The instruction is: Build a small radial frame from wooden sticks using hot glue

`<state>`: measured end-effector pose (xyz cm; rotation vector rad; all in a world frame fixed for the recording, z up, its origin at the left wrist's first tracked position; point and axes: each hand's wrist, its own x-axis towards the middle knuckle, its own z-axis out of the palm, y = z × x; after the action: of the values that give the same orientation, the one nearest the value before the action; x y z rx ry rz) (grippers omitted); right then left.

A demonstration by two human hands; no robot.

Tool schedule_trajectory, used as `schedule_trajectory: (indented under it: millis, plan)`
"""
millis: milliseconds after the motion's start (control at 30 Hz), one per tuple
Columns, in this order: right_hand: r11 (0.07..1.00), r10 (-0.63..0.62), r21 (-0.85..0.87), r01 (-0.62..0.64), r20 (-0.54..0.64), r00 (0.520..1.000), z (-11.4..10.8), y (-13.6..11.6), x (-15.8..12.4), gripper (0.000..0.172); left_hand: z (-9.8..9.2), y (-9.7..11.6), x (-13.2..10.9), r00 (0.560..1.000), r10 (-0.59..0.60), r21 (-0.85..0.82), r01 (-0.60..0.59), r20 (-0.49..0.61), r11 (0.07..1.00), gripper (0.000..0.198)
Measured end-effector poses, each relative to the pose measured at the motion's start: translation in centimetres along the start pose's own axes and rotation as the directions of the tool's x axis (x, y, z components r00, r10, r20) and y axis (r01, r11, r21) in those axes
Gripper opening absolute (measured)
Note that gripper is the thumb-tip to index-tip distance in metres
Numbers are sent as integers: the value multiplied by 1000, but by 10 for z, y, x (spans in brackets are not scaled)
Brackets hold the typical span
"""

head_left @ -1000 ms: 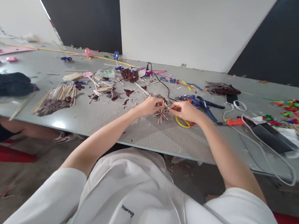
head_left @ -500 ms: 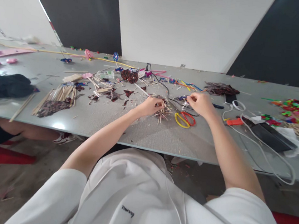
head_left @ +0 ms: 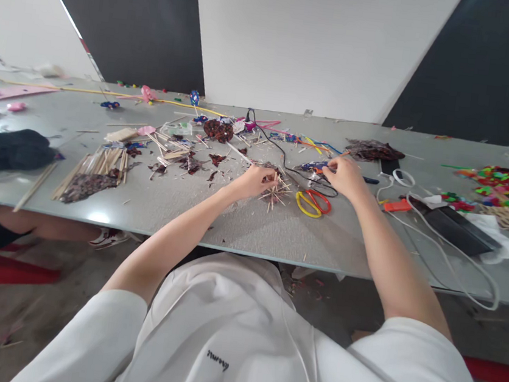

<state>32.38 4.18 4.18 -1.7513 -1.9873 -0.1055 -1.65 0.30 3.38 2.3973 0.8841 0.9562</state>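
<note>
My left hand (head_left: 255,181) is closed at the upper left of a spiky bundle of short wooden sticks (head_left: 274,197), its fingers gripping that bundle. The sticks point out in many directions around a dark, partly hidden middle. To the right, the fingers of my right hand (head_left: 343,174) close on a blue and orange tool that looks like a glue gun (head_left: 316,167), lying by a black cord (head_left: 281,149). Between the hands and nearer to me lie scissors (head_left: 312,204) with one yellow and one red handle loop.
Loose sticks (head_left: 113,159) and dark patterned wrapping scraps (head_left: 216,160) litter the left. A dark round wrapped piece on a stick (head_left: 218,130) lies behind. At right are a white cable (head_left: 454,247), a black case (head_left: 457,228) and colourful pieces (head_left: 507,189). Another person's leg (head_left: 48,226) shows lower left.
My right hand has shifted slightly right, and more of the blue and orange tool shows beside its fingers. The left hand stays at the stick bundle. The whole view has moved slightly.
</note>
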Motion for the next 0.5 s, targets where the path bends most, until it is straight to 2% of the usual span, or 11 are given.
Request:
schedule_trajectory:
  millis: [67,167,267,367,500]
  plan:
    - [998,48,-44,-49,-24,999,9,6,1,39,-1,2,-1,1000,4,7,-4,3,1000,14]
    - [987,142,-73,-141,12,990,23,8,1,53,-2,4,-2,1000,-2,20,2,6,1000,13]
    - [979,181,-98,-179,11,983,34,5,2,64,-2,5,-1,1000,2,25,-2,1,1000,13]
    - [964,240,-122,-238,-4,971,40,4,4,67,-1,4,-1,1000,13,22,-12,0,1000,14]
    - [951,289,-126,-282,41,956,45,2,8,63,-1,3,-1,1000,19,9,-19,7,1000,13]
